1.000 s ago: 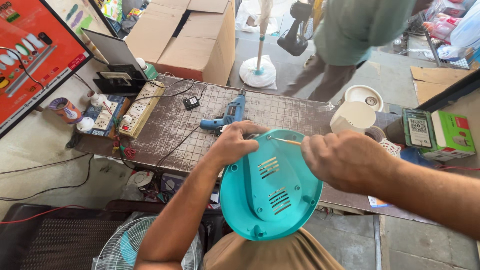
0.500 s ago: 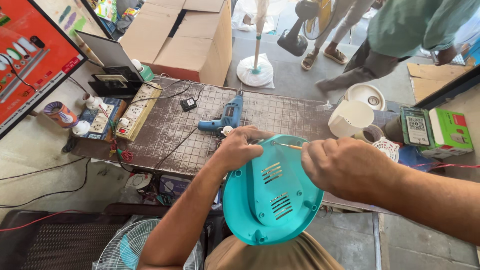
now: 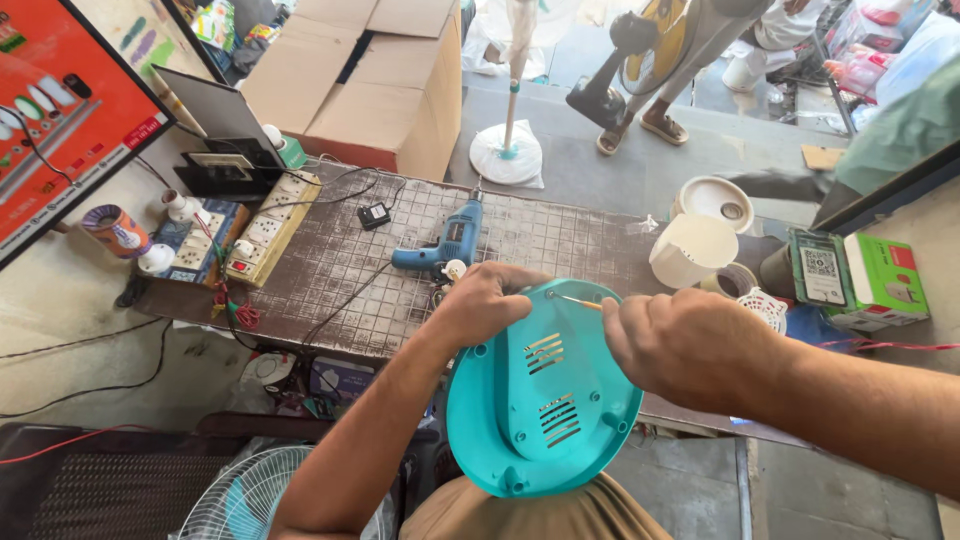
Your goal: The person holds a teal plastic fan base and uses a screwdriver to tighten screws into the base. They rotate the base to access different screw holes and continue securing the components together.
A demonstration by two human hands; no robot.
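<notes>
Teal round plastic fan base cover (image 3: pixel 540 400), slotted with vents, sits propped on the person's lap just in front of the counter (image 3: pixel 340 270). Left hand (image 3: pixel 490 300) is clamped over its upper left rim; right hand (image 3: pixel 690 345) is closed around a thin screwdriver (image 3: pixel 580 301) whose tip meets a screw hole near the top edge. Looks like a light, stiff, hollow shell, probably a bit slick on the smooth face, so I'd grip it by the rim. Blue electric drill (image 3: pixel 445 245) lies on the counter behind.
</notes>
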